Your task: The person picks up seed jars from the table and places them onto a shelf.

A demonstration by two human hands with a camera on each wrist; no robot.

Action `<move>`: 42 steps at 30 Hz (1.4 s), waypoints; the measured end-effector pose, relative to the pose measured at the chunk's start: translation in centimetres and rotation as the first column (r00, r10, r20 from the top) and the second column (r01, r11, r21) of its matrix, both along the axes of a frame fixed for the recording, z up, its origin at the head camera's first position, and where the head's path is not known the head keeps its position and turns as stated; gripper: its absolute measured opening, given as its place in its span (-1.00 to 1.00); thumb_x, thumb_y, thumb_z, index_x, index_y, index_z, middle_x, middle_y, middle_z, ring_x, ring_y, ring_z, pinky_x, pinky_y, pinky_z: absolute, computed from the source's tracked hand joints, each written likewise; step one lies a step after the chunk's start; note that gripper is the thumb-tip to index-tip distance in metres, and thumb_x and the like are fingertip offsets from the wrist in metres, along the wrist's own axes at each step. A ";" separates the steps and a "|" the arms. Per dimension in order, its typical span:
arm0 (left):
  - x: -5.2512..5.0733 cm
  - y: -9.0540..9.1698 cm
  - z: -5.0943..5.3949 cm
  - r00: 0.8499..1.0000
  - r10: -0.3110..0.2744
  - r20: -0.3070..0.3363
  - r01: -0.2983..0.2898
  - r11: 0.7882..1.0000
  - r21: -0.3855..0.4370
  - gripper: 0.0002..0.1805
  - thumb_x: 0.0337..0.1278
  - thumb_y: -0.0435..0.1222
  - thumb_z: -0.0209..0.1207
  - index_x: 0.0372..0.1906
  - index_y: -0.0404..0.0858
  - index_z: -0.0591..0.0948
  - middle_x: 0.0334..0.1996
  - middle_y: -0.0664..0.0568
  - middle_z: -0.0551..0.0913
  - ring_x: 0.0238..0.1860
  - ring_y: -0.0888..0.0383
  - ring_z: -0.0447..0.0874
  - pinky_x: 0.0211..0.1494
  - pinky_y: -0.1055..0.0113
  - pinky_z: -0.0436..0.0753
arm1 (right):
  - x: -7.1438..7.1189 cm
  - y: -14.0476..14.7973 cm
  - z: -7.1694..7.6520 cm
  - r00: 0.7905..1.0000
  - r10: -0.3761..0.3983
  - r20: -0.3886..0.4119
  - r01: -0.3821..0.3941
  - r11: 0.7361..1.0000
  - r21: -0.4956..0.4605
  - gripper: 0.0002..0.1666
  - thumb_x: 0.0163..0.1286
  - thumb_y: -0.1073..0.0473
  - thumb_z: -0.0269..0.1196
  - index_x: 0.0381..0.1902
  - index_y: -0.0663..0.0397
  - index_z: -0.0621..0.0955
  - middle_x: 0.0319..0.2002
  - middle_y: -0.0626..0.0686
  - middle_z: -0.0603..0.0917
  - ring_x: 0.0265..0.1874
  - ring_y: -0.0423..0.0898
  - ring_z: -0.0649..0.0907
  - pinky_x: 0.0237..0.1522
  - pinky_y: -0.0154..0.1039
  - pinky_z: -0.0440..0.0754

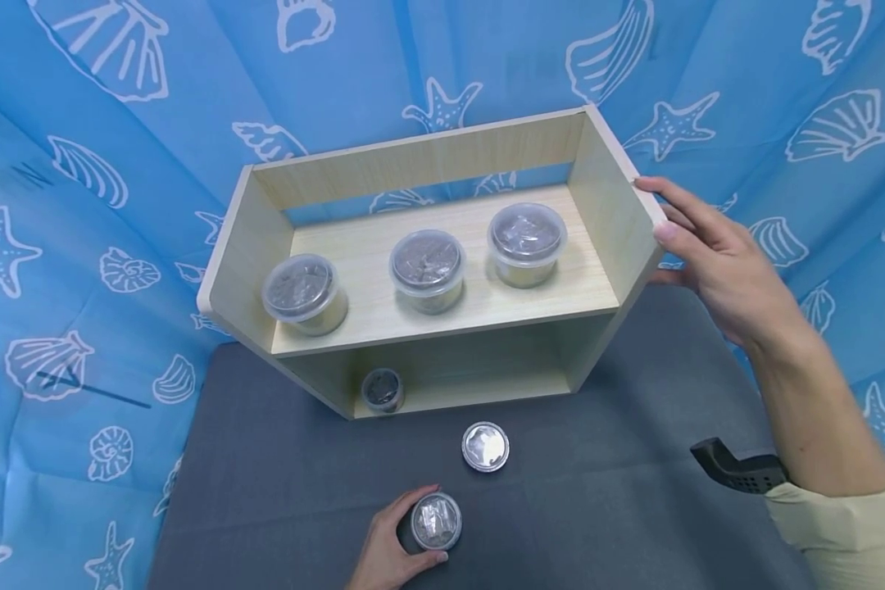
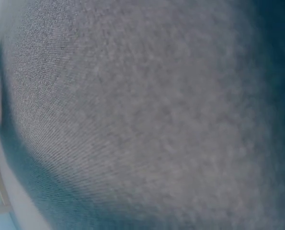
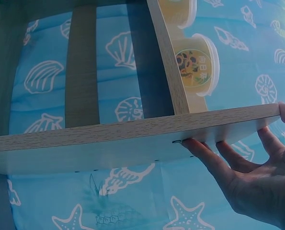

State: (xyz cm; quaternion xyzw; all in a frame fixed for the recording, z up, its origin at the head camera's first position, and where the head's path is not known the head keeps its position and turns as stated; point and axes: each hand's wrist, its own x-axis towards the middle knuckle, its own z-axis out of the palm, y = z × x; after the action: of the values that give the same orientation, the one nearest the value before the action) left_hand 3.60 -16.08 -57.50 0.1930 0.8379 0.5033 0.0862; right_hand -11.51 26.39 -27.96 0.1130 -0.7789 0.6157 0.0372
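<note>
At the bottom of the head view my left hand (image 1: 392,541) holds a small round lidded tub (image 1: 437,521) on the grey cloth, thumb and forefinger around its sides. My right hand (image 1: 730,254) grips the front edge of the right side panel of a pale wooden two-tier shelf (image 1: 442,328). The right wrist view shows several fingers of that hand (image 3: 257,177) against the panel's outer face. Behind the tub lies another small round container (image 1: 485,447) with a shiny top. Grey cloth fills most of the left wrist view.
Three larger lidded tubs stand on the upper tier: left (image 1: 304,295), middle (image 1: 428,270) and right (image 1: 527,244). A small tub (image 1: 382,390) sits at the left of the lower tier. Blue seashell-print curtain (image 1: 81,246) surrounds the grey cloth-covered table (image 1: 597,508).
</note>
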 end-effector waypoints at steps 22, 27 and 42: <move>-3.3 1.4 4.0 0.969 0.193 -0.155 -0.169 0.973 0.154 -0.16 -0.47 -0.45 0.63 0.19 -0.40 0.59 0.02 -0.20 0.69 0.03 -0.05 0.68 0.14 0.42 0.56 | 0.0 0.0 -0.1 1.000 0.011 0.009 -0.011 0.998 -0.064 -0.41 0.59 0.14 0.02 0.52 -0.21 0.27 0.51 0.07 0.20 0.29 0.02 0.35 -0.11 -0.48 0.61; -4.0 1.5 4.4 0.962 0.235 -0.142 -0.205 0.958 0.199 -0.16 -0.51 -0.50 0.62 0.16 -0.44 0.59 0.03 -0.23 0.68 -0.01 -0.07 0.71 0.05 0.33 0.64 | -0.1 0.0 -0.1 1.000 0.024 0.011 -0.023 0.996 -0.088 -0.41 0.59 0.15 0.02 0.52 -0.19 0.27 0.51 0.07 0.18 0.29 0.03 0.33 -0.11 -0.48 0.60; -6.7 1.1 1.4 0.951 0.223 -0.213 -0.188 0.967 0.170 -0.13 -0.41 -0.38 0.64 0.25 -0.22 0.58 0.05 0.03 0.65 0.07 0.11 0.62 0.18 0.51 0.48 | -0.2 -0.1 -0.3 0.998 0.058 0.010 -0.056 0.985 -0.162 -0.40 0.59 0.15 0.03 0.52 -0.15 0.27 0.53 0.06 0.13 0.33 0.06 0.27 -0.10 -0.48 0.60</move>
State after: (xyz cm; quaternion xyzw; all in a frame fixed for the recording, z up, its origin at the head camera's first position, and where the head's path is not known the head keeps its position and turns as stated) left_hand -3.12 -14.94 -56.09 0.1675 0.8180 0.5445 -0.0791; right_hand -11.71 26.29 -28.22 0.1273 -0.7232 0.6784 0.0230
